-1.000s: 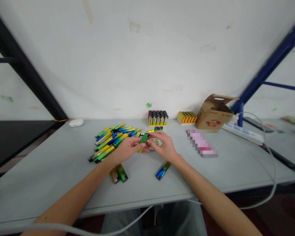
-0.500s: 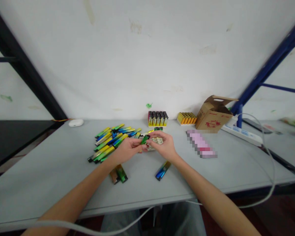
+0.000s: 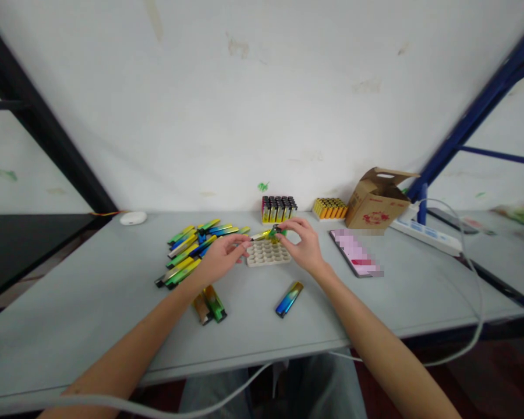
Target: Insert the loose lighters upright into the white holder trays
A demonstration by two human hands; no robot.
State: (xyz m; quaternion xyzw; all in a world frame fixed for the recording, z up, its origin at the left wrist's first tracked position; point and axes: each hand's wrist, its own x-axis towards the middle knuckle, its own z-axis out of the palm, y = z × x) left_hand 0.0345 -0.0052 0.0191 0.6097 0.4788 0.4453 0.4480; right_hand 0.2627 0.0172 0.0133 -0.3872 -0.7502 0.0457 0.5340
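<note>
A pale tray with rows of round holes [image 3: 268, 255] lies on the table between my hands. My right hand [image 3: 303, 244] pinches a green lighter [image 3: 276, 233] over the tray's back right part. My left hand [image 3: 222, 255] is at the tray's left edge, thumb and fingertips close together; what they hold, if anything, is too small to name. A yellow lighter [image 3: 262, 235] lies along the back of the tray. Left of my left hand is a pile of green, blue and yellow lighters [image 3: 186, 256]. One blue and gold lighter [image 3: 289, 299] lies in front of the tray.
Behind stand a block of black-topped lighters [image 3: 279, 209] and a tray of orange ones [image 3: 330, 208]. To the right are an open cardboard box [image 3: 375, 203], a phone [image 3: 353, 251] and a power strip [image 3: 428, 235]. A white case [image 3: 133, 218] sits back left.
My hands have moved apart. The green lighter went from between both hands to the back of the tray in my right hand, and the tray's holes now show.
</note>
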